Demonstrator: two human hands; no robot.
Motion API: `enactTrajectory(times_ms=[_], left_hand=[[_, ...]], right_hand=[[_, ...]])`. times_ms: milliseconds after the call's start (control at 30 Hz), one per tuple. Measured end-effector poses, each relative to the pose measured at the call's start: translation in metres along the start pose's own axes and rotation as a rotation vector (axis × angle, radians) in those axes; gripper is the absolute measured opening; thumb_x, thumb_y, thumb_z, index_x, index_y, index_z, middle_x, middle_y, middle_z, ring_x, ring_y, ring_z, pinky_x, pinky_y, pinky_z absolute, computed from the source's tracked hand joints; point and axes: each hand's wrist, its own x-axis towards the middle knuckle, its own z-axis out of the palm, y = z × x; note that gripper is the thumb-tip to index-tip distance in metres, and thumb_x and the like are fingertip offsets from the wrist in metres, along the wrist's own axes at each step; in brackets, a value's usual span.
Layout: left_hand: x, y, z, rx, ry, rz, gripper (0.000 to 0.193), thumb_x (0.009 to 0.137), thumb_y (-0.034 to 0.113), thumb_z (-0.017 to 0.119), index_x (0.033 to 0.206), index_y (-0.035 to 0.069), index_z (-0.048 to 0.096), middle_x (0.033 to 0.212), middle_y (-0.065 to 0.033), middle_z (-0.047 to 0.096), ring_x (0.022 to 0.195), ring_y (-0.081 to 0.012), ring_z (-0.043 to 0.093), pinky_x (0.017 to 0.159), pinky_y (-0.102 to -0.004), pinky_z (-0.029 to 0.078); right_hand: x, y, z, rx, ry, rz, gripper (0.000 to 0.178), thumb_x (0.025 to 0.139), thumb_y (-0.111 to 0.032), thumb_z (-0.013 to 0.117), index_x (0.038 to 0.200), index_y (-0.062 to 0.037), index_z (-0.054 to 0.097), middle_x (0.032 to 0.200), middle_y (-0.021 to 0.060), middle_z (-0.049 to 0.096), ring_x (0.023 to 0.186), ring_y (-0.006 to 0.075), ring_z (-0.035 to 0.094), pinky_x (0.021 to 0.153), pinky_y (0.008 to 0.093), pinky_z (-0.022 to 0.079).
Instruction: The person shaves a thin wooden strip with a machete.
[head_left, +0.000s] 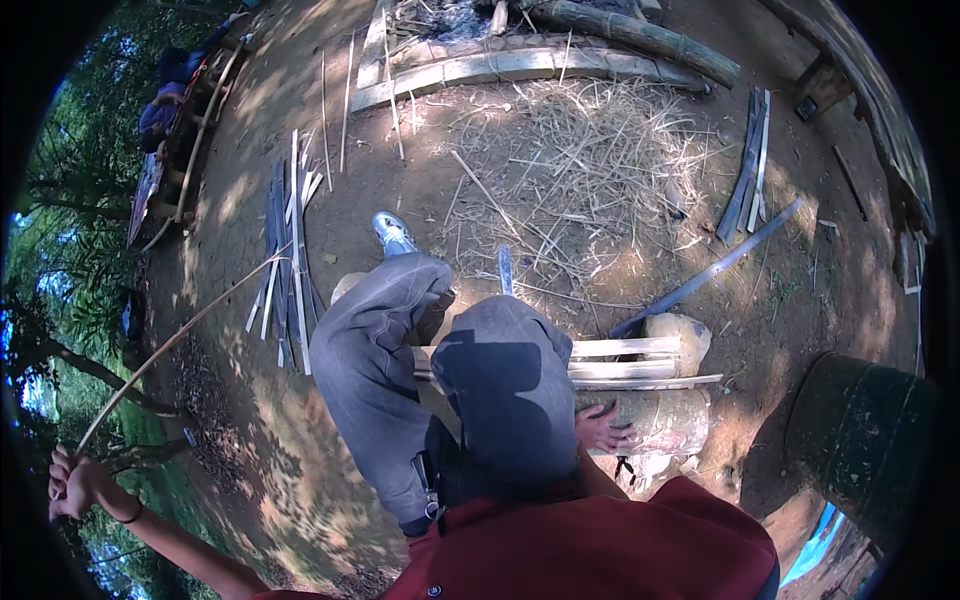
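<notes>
My left hand [75, 487] is raised out at the far left, its fingers closed around one end of a long thin strip [165, 346] that looks like split bamboo or cane. The strip slants up and rightward, its other end passing in front of a pile of dark and pale split strips [290, 260] on the ground. By my right thigh, my right hand [602, 430] lies flat with fingers spread on a pale log-like seat [672, 422]. Pale split slats [630, 358] run beside that seat, partly hidden under my legs, against a stone [680, 342].
Thin shavings [610, 165] cover the ground ahead. A brick-edged fire pit [470, 70] with ash and logs stands beyond. On the right are a long dark strip [710, 270], another strip bundle [750, 170] and a dark green barrel [855, 425]. Another person [165, 110] is at upper left.
</notes>
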Motion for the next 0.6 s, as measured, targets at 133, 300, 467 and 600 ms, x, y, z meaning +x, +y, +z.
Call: enactTrajectory(times_ms=[133, 300, 467, 600], left_hand=[[0.021, -0.021, 0.024, -0.066, -0.136, -0.135, 0.055, 0.093, 0.053, 0.033, 0.056, 0.013, 0.029, 0.054, -0.0017, 0.022, 0.052, -0.0166, 0.018, 0.054, -0.0346, 0.024], [-0.038, -0.043, 0.101, 0.073, -0.048, -0.195, 0.035, 0.084, 0.035, 0.04, 0.06, 0.01, 0.034, 0.06, -0.0073, 0.033, 0.057, -0.0187, 0.03, 0.061, -0.0367, 0.034], [-0.071, -0.052, 0.156, -0.145, -0.375, -0.312, 0.041, 0.088, 0.041, 0.04, 0.064, 0.01, 0.025, 0.056, -0.0041, 0.021, 0.052, -0.0177, 0.019, 0.058, -0.0367, 0.029], [0.113, -0.033, 0.151, 0.006, -0.4, -0.157, 0.037, 0.098, 0.035, 0.039, 0.07, 0.011, 0.033, 0.056, -0.0013, 0.024, 0.053, -0.0171, 0.028, 0.057, -0.0334, 0.033]], right_hand=[[-0.013, -0.01, -0.002, -0.057, -0.01, 0.018, 0.049, 0.088, -0.051, 0.041, 0.131, -0.0279, 0.049, 0.145, 0.0238, 0.024, 0.136, 0.0476, 0.016, 0.102, 0.0654, 0.017], [-0.013, 0.011, 0.017, -0.188, -0.019, 0.042, 0.051, 0.088, -0.054, 0.038, 0.13, -0.0289, 0.05, 0.145, 0.0221, 0.027, 0.136, 0.0467, 0.018, 0.102, 0.0646, 0.019], [0.022, 0.006, 0.041, -0.203, 0.064, 0.135, 0.052, 0.088, -0.058, 0.036, 0.129, -0.0299, 0.05, 0.144, 0.0204, 0.03, 0.137, 0.0458, 0.02, 0.102, 0.0639, 0.022], [0.047, 0.052, -0.046, -0.203, -0.144, -0.264, 0.061, 0.086, -0.062, 0.04, 0.134, -0.0251, 0.045, 0.147, 0.0217, 0.025, 0.138, 0.0464, 0.016, 0.103, 0.0668, 0.021]])
